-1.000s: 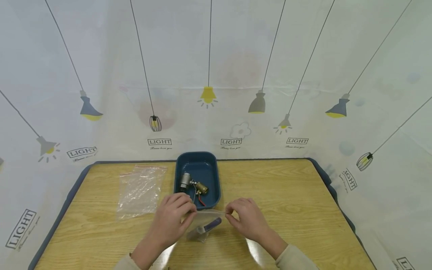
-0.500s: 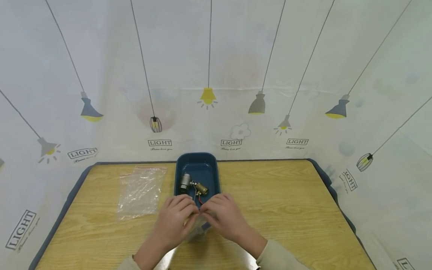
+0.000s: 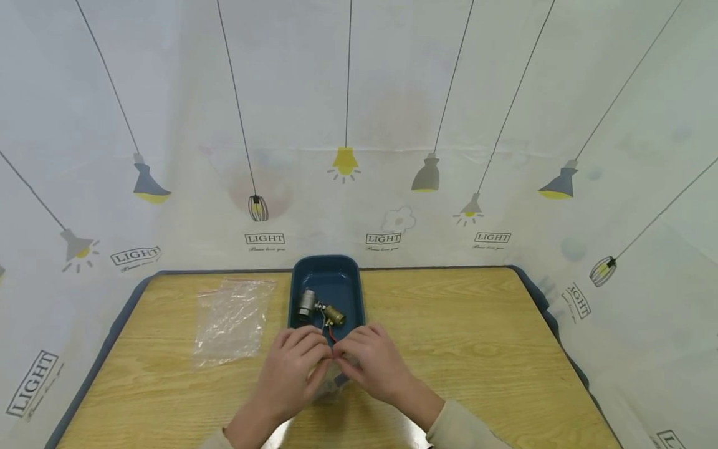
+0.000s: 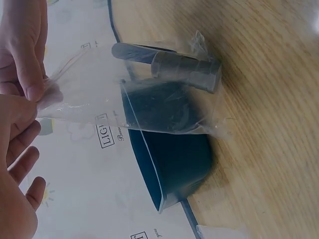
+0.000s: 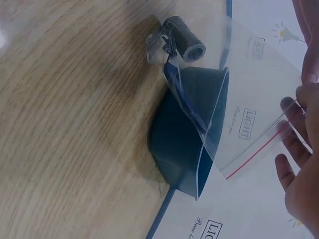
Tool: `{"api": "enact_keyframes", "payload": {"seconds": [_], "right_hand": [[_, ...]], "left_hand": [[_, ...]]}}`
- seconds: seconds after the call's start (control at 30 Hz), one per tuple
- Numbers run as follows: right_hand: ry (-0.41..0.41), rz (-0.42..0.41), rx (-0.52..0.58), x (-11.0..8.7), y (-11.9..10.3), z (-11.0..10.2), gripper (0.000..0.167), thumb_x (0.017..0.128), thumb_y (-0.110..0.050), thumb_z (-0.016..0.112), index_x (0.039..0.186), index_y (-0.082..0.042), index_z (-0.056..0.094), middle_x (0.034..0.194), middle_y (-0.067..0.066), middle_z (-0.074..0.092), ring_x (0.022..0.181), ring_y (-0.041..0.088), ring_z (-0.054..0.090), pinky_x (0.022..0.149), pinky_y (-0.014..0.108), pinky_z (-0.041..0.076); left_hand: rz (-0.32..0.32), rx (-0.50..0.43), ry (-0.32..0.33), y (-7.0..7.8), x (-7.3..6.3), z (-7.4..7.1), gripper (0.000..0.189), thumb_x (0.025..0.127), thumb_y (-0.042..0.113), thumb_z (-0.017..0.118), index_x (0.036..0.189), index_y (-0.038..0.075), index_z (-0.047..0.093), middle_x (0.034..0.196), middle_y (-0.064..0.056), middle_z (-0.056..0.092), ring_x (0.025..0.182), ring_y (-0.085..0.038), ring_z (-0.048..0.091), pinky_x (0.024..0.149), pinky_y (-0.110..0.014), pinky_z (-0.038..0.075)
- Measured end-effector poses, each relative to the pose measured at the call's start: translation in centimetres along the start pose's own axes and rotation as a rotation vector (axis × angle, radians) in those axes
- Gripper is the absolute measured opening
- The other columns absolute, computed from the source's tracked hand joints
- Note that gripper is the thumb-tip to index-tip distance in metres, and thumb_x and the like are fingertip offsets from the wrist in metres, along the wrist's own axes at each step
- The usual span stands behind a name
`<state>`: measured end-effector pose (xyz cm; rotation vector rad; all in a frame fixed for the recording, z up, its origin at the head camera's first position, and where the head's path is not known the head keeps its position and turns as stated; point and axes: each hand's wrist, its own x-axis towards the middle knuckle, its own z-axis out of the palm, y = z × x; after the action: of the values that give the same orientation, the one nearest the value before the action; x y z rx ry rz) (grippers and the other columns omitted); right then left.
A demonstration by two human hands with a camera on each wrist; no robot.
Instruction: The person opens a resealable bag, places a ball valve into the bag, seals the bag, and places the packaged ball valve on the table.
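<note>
A clear zip bag (image 4: 84, 89) with a red seal line hangs over the table, its upper edge pinched by both hands. Inside it lies a ball valve (image 4: 184, 69) with a grey metal body and a blue lever (image 5: 184, 94). My left hand (image 3: 294, 368) grips the bag's edge between thumb and index finger. Right beside it, fingertips nearly meeting, my right hand (image 3: 373, 362) pinches the same edge. In the head view the hands cover most of the bag. Other fingers of both hands are loosely bent in the wrist views.
Just beyond the hands stands a blue tray (image 3: 336, 280), holding a silver valve (image 3: 306, 304) and a brass valve (image 3: 335, 315) with a red lever. Flat clear zip bags (image 3: 232, 321) lie on the wooden table (image 3: 460, 337) to the left. A printed sheet (image 3: 392, 93) hangs behind.
My right hand has moved left along the bag's edge until it met my left hand, and the stretched bag mouth is now bunched between them. Over the last half second little has moved.
</note>
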<state>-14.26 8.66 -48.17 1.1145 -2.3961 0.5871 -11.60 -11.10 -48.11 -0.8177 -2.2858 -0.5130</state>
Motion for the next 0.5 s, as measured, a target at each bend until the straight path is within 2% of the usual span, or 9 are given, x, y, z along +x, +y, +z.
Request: {"api": "enact_keyframes", "payload": {"seconds": [0.33,0.5], "right_hand": [[-0.013,0.027,0.026,-0.9,0.6,0.2,0.004,0.093,-0.029,0.065,0.092,-0.028,0.069,0.086,-0.016,0.069,0.083,0.003,0.059,0.079,0.025,0.042],[0.038,-0.004,0.033,-1.3,1.1,0.5,0.003,0.093,-0.027,0.065,0.09,-0.027,0.067,0.083,-0.016,0.067,0.08,0.003,0.06,0.078,0.026,0.044]], "left_hand": [[-0.007,0.002,0.006,0.4,-0.1,0.2,0.004,0.085,0.023,0.07,0.083,0.022,0.068,0.095,0.006,0.069,0.1,-0.016,0.061,0.087,-0.037,0.044],[-0.011,0.0,0.023,0.5,-0.2,0.4,0.004,0.086,0.023,0.069,0.083,0.021,0.067,0.096,0.006,0.068,0.099,-0.016,0.06,0.087,-0.036,0.043]]}}
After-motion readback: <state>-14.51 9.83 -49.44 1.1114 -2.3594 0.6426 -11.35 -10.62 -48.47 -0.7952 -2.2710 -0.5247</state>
